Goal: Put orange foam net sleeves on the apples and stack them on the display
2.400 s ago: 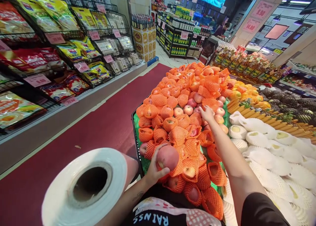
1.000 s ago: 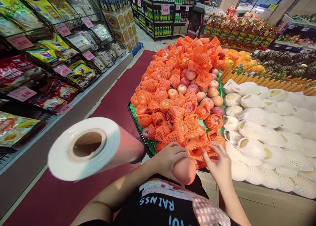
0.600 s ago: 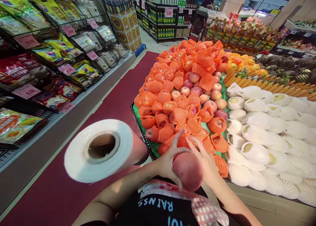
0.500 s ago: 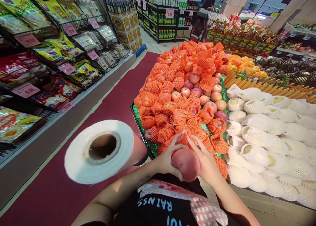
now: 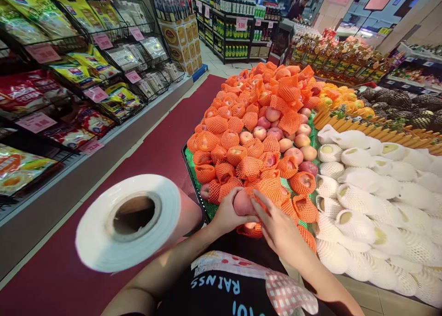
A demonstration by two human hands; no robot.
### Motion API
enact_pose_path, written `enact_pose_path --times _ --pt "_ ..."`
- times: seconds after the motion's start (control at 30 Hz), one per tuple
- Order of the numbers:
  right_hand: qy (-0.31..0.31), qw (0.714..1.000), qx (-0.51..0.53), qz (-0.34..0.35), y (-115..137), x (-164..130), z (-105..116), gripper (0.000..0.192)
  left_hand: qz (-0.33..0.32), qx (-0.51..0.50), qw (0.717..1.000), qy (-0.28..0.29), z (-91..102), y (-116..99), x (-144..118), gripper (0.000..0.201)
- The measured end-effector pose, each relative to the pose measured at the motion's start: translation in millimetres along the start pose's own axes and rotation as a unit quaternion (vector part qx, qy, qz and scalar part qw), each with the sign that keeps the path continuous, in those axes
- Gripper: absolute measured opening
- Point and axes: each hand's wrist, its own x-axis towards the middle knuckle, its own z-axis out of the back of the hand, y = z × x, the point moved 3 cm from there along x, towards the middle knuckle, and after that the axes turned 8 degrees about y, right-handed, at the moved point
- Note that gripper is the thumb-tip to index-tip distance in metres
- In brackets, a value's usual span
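Note:
My left hand (image 5: 228, 215) is wrapped round a pinkish-red apple (image 5: 243, 203), with its thumb beneath. An orange foam net (image 5: 270, 190) lies against the apple's right side. Across that side reach the fingers of my right hand (image 5: 281, 231), gripping the net's edge by the apple; the fingertips are partly hidden. Both hands are over the near edge of a heap of apples, most in orange foam nets (image 5: 249, 167), some bare (image 5: 275, 132).
A big white plastic roll (image 5: 169, 214) stands close by on the left. Fruit in white foam nets (image 5: 362, 203) fills the right side. The display has a black rim and green matting (image 5: 190, 161). Shelves of packets (image 5: 83, 76) line the left; bottles (image 5: 338, 55) stand behind.
The apple has moved left and up, turning in my left hand. My right hand has shifted from cupping its side to the net, which now lies stretched out on the right.

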Motion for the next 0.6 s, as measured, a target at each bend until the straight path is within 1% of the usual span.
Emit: enact_pose_path --times 0.1,0.2,0.3,0.37,0.43,0.5,0.57,0.6 --pt "-0.034 0.998 -0.012 0.048 6 -2 2 0.064 0.005 -0.015 0.999 -0.035 -5.7 2 0 0.064" --pt "-0.046 0.993 0.002 0.109 15 -6 -2 0.050 -0.006 -0.109 0.991 -0.075 -13.7 5 1 0.055" --pt "-0.097 0.979 0.017 0.180 19 -10 -14 0.040 -0.007 -0.225 0.966 -0.126 -21.8 6 2 0.051" --pt "-0.126 0.973 0.021 0.193 15 -12 -30 0.037 0.009 -0.281 0.947 -0.155 -26.2 6 1 0.054" --pt "-0.133 0.973 0.027 0.184 7 -12 -45 0.037 0.040 -0.344 0.926 -0.153 -30.7 7 -1 0.057" --pt "-0.134 0.976 0.036 0.170 0 -12 -55 0.035 0.069 -0.417 0.898 -0.122 -35.0 7 -2 0.053" --pt "-0.134 0.977 0.046 0.161 -3 -11 -55 0.033 0.075 -0.474 0.873 -0.088 -37.8 5 -2 0.050" --pt "-0.129 0.977 0.048 0.161 -3 -10 -54 0.032 0.068 -0.489 0.866 -0.077 -38.4 3 -2 0.051"
